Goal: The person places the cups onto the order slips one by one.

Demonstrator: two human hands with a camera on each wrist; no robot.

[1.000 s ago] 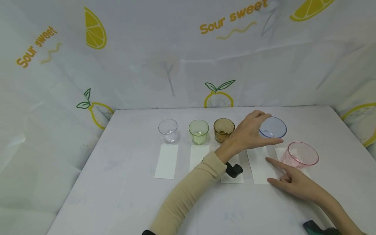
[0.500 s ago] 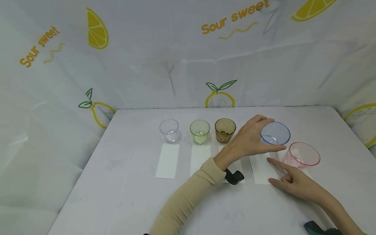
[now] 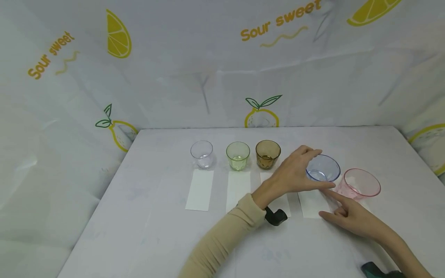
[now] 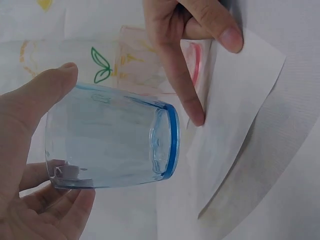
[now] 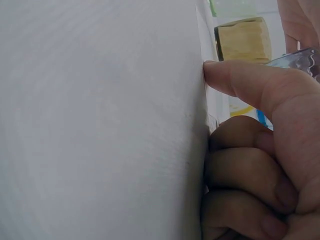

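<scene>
A clear blue glass (image 3: 323, 168) is in my left hand (image 3: 294, 172), gripped near its rim between thumb and fingers. In the left wrist view the blue-edged base of the glass (image 4: 112, 137) hangs above a white paper strip (image 4: 240, 107), apart from it. My right hand (image 3: 352, 217) rests on that strip, index finger and thumb stretched out and touching it. Its other fingers are curled in, as the right wrist view shows. A pink glass (image 3: 363, 183) stands just beyond the right hand, over another strip that is mostly hidden.
To the left stand a colourless glass (image 3: 202, 155), a green glass (image 3: 238, 156) and a brown glass (image 3: 268, 154). White paper strips lie before them, such as the leftmost strip (image 3: 199, 190). A lemon-print cloth (image 3: 174, 88) hangs behind the white table (image 3: 139, 216).
My left hand has brought the blue glass lower and nearer, over the far part of the paper strip. The right hand has stayed on the strip. The head view has shifted slightly.
</scene>
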